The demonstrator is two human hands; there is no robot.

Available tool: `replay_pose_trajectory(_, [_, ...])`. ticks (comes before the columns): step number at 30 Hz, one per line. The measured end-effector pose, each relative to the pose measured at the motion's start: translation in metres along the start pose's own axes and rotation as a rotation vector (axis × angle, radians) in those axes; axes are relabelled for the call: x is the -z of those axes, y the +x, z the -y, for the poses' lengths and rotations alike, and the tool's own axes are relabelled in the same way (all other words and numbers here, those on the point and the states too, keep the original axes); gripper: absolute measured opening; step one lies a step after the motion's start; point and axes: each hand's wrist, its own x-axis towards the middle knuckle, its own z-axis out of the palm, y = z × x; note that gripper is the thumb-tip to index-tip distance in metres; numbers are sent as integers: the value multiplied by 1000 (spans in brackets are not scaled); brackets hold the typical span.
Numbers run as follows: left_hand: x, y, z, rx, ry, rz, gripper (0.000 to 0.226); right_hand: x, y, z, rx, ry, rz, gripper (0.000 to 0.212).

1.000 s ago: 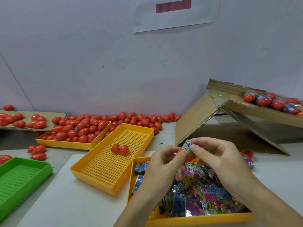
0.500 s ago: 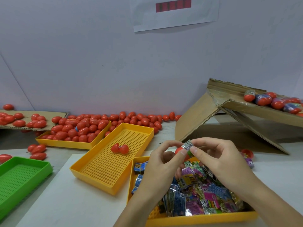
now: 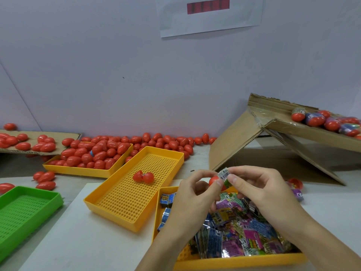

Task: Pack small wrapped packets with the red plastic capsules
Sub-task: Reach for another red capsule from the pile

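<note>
The left hand point(image 3: 197, 194) grips a red capsule half point(image 3: 214, 180) above the near packet tray point(image 3: 244, 262) while the right hand point(image 3: 259, 189) pinches a packet point(image 3: 224, 175), probably light, crinkly and slippery, best held by its edges.

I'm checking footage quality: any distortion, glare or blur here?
Head view: wide-angle bending bows the wall seam at left; lighting soft and even, with small highlights on the red capsules; the packet in the hands is slightly soft, barcode visible.
</note>
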Motion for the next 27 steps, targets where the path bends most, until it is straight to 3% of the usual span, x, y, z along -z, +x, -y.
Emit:
replay_pose_trajectory(9, [0, 1, 2, -13, 0, 0, 18, -1, 1, -2, 20, -193, -3, 15])
replay_pose_trajectory(19, [0, 2, 4, 23, -111, -6, 21, -4, -2, -4, 45, -228, 6, 29])
replay_pose_trajectory(27, [-2, 2, 1, 45, -190, 12, 37, -7, -3, -7, 108, -270, -26, 33])
